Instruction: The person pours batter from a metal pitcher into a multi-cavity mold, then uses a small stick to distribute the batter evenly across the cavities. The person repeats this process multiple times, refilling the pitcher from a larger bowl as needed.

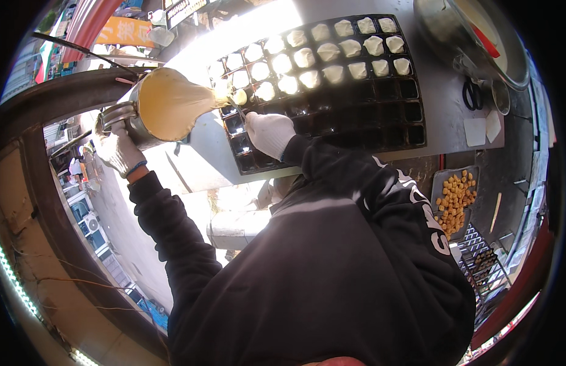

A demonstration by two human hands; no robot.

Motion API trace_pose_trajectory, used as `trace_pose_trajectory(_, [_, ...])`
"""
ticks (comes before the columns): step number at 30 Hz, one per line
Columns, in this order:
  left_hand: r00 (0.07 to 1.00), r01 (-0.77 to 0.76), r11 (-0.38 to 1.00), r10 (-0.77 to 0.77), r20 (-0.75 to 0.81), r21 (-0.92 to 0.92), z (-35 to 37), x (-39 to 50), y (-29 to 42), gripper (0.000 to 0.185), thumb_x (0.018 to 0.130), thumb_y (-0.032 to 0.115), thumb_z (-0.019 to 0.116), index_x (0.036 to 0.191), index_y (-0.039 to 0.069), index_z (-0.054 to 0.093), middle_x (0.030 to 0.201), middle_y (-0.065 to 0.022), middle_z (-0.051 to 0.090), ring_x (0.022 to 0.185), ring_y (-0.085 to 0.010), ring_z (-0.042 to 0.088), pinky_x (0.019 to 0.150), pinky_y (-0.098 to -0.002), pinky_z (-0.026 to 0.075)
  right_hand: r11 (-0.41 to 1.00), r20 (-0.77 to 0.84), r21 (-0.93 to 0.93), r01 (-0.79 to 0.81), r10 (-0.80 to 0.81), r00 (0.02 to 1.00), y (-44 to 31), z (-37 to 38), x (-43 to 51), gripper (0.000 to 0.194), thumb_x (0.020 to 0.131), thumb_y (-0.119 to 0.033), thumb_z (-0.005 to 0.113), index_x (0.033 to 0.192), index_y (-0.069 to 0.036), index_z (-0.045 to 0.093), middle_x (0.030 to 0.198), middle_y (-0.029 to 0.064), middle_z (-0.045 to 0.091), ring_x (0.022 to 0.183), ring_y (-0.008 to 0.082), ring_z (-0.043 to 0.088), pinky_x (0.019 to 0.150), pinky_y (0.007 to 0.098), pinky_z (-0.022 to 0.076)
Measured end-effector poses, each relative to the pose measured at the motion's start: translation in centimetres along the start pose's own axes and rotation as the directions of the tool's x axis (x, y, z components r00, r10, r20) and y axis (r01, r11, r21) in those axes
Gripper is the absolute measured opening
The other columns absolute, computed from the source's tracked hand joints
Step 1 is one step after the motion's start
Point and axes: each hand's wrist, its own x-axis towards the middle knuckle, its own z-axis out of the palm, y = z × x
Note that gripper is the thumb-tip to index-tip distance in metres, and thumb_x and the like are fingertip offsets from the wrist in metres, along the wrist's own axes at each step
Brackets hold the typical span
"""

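Observation:
My left hand (118, 148), in a white knit glove, grips the handle of a metal pitcher (135, 107). The pitcher tips to the right, and pale yellow batter (170, 103) fills it up to the spout. Beside that spout, my gloved right hand (271, 135) pinches a thin metal tool (237, 110); its tip is lost in glare and batter. Under both lies a black mould pan (420, 98) with square cups. White batter mounds (328, 51) sit in cups of the three far rows, while the nearer rows show dark metal. A yellow blob (240, 97) lies below the spout.
At the back right stands a large metal bowl (440, 34) with pale batter and a red-handled utensil (486, 42). Black scissor-like handles (472, 94) and a metal cup (499, 97) lie nearby. Golden-brown cubes (454, 201) fill a tray at right, above a wire rack (484, 265).

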Motion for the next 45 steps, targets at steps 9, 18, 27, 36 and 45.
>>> trace_pose_trajectory(9, [0.998,-0.063,0.997,0.062,-0.017,-0.040,-1.2,-0.7,2.0,0.050,0.092,0.010,0.071,0.139,-0.004,0.066,0.123,-0.0135,0.076,0.106,-0.0226,0.075,0.095,-0.0351,0.061,0.994,0.194,-0.021,0.104,-0.098,0.976,-3.3,2.0,1.6,0.023,0.109,-0.027,0.063,0.108,-0.006,0.072,0.078,0.0138,0.076,0.076,0.0318,0.080,0.058,0.0471,0.0597])
trace_pose_trajectory(18, [0.934,0.240,0.937,-0.294,-0.204,-0.253,-5.6,-3.1,-3.0,0.027,0.102,-0.001,0.066,0.129,-0.004,0.068,0.119,-0.0130,0.076,0.108,-0.0243,0.074,0.099,-0.0393,0.062,0.983,0.199,-0.069,0.168,-0.151,0.968,-1.1,1.4,1.8,0.025,0.109,-0.030,0.062,0.117,-0.008,0.072,0.089,0.0144,0.078,0.078,0.0334,0.077,0.069,0.0450,0.0607])
trace_pose_trajectory(27, [0.680,0.513,0.554,-0.729,-0.084,-0.655,-8.4,-12.1,-12.6,0.045,0.115,0.035,0.063,0.144,0.001,0.065,0.138,-0.0100,0.070,0.127,-0.0212,0.068,0.108,-0.0381,0.056,0.792,0.082,0.340,0.508,-0.563,0.822,-5.6,0.9,3.1,0.033,0.106,-0.036,0.070,0.115,-0.005,0.075,0.090,0.0147,0.078,0.078,0.0342,0.077,0.069,0.0426,0.0614])
trace_pose_trajectory(36, [0.624,0.424,0.152,-0.764,0.166,-0.893,-3.7,-16.2,-11.6,0.038,0.112,0.027,0.063,0.142,0.003,0.067,0.141,-0.0098,0.071,0.133,-0.0230,0.066,0.117,-0.0403,0.053,0.873,0.042,-0.028,0.488,-0.486,0.873,-3.2,-1.9,0.1,0.027,0.103,-0.024,0.075,0.120,-0.003,0.079,0.091,0.0127,0.080,0.076,0.0318,0.077,0.066,0.0422,0.0607])
trace_pose_trajectory(45, [0.664,0.474,0.170,-0.713,0.224,-0.864,-2.0,-16.9,-9.5,0.042,0.118,0.033,0.057,0.142,0.000,0.066,0.143,-0.0115,0.071,0.133,-0.0244,0.067,0.115,-0.0391,0.055,0.797,-0.040,-0.412,0.441,-0.500,0.865,-1.9,-4.5,6.2,0.011,0.104,-0.023,0.072,0.110,-0.014,0.073,0.076,0.0106,0.071,0.068,0.0323,0.073,0.060,0.0451,0.0575])
